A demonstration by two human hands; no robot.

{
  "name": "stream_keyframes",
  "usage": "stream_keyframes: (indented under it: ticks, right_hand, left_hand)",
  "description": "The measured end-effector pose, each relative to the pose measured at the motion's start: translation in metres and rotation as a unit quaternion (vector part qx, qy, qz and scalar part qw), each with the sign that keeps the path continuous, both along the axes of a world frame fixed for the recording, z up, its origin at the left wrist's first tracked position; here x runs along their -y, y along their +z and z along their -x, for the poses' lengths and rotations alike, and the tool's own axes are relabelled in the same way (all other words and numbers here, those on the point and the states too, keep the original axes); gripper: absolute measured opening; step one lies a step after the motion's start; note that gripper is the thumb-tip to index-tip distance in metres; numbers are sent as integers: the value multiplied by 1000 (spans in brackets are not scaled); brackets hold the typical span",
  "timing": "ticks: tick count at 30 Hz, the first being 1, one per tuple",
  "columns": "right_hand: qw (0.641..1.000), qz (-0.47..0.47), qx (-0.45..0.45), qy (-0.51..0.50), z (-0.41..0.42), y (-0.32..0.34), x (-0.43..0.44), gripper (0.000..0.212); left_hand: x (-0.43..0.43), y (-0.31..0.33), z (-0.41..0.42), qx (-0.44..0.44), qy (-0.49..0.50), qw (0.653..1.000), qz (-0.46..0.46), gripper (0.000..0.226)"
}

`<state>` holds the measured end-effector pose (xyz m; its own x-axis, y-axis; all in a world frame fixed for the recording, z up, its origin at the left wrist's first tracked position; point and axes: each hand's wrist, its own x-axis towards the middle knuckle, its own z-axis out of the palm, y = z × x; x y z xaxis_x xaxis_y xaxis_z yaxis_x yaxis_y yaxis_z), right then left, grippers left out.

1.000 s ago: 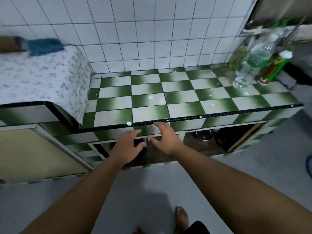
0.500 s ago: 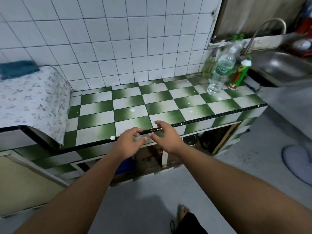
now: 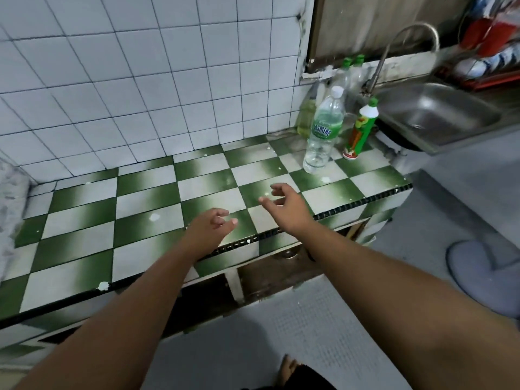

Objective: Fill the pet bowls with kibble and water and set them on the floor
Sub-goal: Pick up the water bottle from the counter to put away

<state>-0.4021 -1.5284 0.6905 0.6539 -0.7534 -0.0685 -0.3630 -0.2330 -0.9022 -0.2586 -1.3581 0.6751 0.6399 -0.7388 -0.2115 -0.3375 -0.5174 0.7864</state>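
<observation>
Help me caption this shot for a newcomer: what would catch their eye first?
The green-and-white checkered counter fills the middle of the view. Over its front edge hover the left hand and right hand, both empty, fingers loosely curled. At its far right corner stands a clear water bottle, with a steel sink beyond.

My left hand (image 3: pixel 209 229) and right hand (image 3: pixel 287 205) hover above the green-and-white checkered counter (image 3: pixel 146 192), fingers loosely curled, holding nothing. The Jasmine water bottle (image 3: pixel 323 130) stands upright, apart from and beyond my right hand. Just right of it is a red-and-green squeeze bottle (image 3: pixel 360 130), farther right the steel sink (image 3: pixel 433 114), and just behind it a bottle of yellow liquid (image 3: pixel 306 116).
</observation>
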Motion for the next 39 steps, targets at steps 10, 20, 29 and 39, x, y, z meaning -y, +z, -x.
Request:
stream_keyframes:
  ticks: [10,20,29,39]
  right_hand:
    - [998,-5,9,-63,16,8,135,52]
    - [969,67,61,-229,-19,63,262,73]
    - [970,81,66,-221,-56,53,308,26]
    - [958,152,60,-236,-62,42,300,41]
  left_hand:
    - [144,-19,9,1,-67,998,-9,40]
    - [304,-21,-29,-51,-124,991,6,54]
    - [402,-42,-65,-168,-185,968,-16,127]
    - [415,-61,-67,-211,-217,952,40,108]
